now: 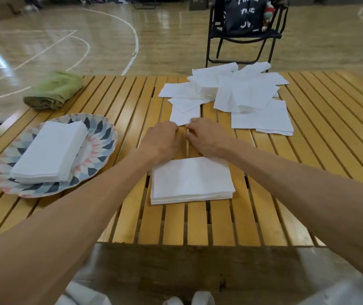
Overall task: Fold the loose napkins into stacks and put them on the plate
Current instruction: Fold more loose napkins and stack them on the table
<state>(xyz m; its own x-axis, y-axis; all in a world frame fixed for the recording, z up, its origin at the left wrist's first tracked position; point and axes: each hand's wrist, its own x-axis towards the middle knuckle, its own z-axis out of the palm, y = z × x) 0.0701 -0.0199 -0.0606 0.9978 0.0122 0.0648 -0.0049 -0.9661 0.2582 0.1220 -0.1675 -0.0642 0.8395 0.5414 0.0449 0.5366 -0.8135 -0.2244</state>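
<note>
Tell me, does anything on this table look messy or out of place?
Only the loose napkins at the far side: they lie scattered, overlapping at odd angles, some hanging past the table edge. The stack on the plate and the stack near the person are neat. Nothing looks spilled or damaged.

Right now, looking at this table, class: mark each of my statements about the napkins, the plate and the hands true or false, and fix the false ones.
1. A stack of folded napkins lies on the patterned plate. True.
2. Both hands hold one napkin at its near edge. True: the left hand and right hand meet there.
3. The green towel lies on the plate. False: it lies rolled on the table, beyond the plate.
4. The stack near the person is on the plate. False: it rests on the table slats.
5. The loose napkins lie left of the plate. False: they lie to its right, farther back.
</note>
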